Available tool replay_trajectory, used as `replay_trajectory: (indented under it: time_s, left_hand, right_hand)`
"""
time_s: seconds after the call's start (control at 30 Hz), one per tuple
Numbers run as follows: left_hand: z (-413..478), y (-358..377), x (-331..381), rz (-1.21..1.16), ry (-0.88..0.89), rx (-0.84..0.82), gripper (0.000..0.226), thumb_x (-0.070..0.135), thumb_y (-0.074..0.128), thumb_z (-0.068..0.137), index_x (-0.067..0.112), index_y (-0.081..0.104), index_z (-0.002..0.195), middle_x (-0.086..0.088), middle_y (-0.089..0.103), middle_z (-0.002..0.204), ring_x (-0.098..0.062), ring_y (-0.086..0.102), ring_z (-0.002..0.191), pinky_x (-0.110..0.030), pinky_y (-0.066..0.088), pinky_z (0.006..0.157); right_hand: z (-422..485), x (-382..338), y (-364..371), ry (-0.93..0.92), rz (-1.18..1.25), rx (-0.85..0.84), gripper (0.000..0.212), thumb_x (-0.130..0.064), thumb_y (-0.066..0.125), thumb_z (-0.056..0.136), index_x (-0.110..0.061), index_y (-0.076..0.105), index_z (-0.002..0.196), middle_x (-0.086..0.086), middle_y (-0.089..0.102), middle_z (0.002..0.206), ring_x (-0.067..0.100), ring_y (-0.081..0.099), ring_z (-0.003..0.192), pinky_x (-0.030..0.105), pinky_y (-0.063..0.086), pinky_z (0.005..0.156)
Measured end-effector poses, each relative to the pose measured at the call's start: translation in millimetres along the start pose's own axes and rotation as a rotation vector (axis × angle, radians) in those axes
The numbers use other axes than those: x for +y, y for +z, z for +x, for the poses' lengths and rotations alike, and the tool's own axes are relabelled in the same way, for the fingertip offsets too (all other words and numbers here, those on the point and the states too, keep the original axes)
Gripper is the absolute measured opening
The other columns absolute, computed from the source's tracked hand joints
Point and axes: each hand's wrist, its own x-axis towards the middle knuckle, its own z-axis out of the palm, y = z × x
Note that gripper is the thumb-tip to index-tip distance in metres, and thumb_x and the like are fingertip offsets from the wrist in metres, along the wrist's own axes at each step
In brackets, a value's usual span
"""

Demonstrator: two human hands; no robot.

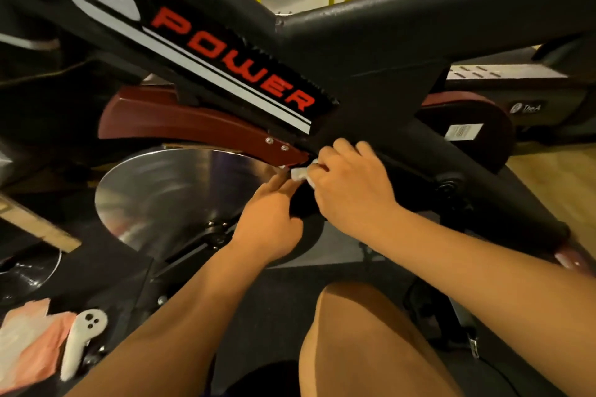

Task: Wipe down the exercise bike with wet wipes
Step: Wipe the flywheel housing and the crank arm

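Pressing a crumpled white wet wipe (300, 173) against the black exercise bike frame with red POWER lettering (371, 51), the right hand (351, 190) clutches it where the dark red flywheel guard (193, 126) meets the frame, just above the shiny silver flywheel (167, 190). The left hand (271, 219) sits just beside it, fingertips at the wipe's edge — whether it grasps anything cannot be told. A white handheld controller (80, 342) lies on the dark floor.

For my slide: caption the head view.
Right hand holds a white wet wipe against the exercise bike frame, left hand meeting it, above the flywheel.
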Motion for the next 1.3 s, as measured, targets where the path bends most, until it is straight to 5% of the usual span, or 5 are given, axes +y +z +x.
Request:
replay_trajectory:
  time_s: [0.27, 0.7, 0.87, 1.07, 1.3]
  left_hand:
    - [8, -22, -7, -0.045, -0.026, -0.062, 0.054, 0.019, 0.061, 0.086, 0.027, 0.035, 0.132, 0.014, 0.047, 0.084, -0.015, 0.055, 0.081, -0.026, 0.041, 0.067]
    - [-23, -7, -44, -0.38, -0.198, 0.007, 0.057, 0.003, 0.057, 0.087, 0.029, 0.045, 0.136, 0.015, 0.054, 0.115, -0.002, 0.052, 0.106, 0.0, 0.037, 0.069]
    - [-28, -6, -59, -0.33, -0.25, 0.103, 0.043, 0.0, 0.059, 0.084, 0.022, 0.06, 0.12, 0.003, 0.061, 0.116, -0.012, 0.058, 0.109, -0.02, 0.043, 0.091]
    - [-37, -16, -58, -0.421, -0.27, 0.062, 0.05, 0.004, 0.057, 0.087, 0.028, 0.054, 0.13, 0.009, 0.062, 0.117, -0.005, 0.063, 0.092, -0.006, 0.047, 0.067]
    - [-8, -34, 34, -0.202, 0.092, 0.081, 0.032, 0.013, 0.059, 0.086, 0.031, 0.05, 0.111, 0.009, 0.059, 0.105, -0.006, 0.058, 0.096, -0.027, 0.052, 0.084]
  right_hand:
    - [1, 0, -1, -0.063, -0.004, -0.061, 0.02, -0.011, 0.078, 0.064, -0.007, 0.074, 0.082, 0.015, 0.062, 0.091, 0.035, 0.057, 0.089, 0.045, 0.048, 0.073]
    - [11, -60, 34, -0.357, -0.073, -0.378, 0.03, -0.023, 0.052, 0.093, -0.009, 0.063, 0.117, 0.015, 0.039, 0.133, 0.033, 0.032, 0.127, 0.041, 0.027, 0.109]
    - [35, -75, 39, -0.494, -0.138, -0.332, 0.03, -0.025, 0.053, 0.092, -0.012, 0.061, 0.118, 0.01, 0.046, 0.125, 0.029, 0.039, 0.117, 0.04, 0.031, 0.101]
    - [39, -68, 29, -0.5, -0.132, -0.336, 0.029, -0.02, 0.053, 0.092, -0.01, 0.06, 0.119, 0.011, 0.043, 0.128, 0.029, 0.036, 0.12, 0.04, 0.031, 0.1]
    - [9, 23, -5, -0.405, -0.061, -0.132, 0.026, -0.019, 0.051, 0.088, -0.011, 0.07, 0.103, 0.011, 0.061, 0.107, 0.028, 0.054, 0.105, 0.036, 0.045, 0.085]
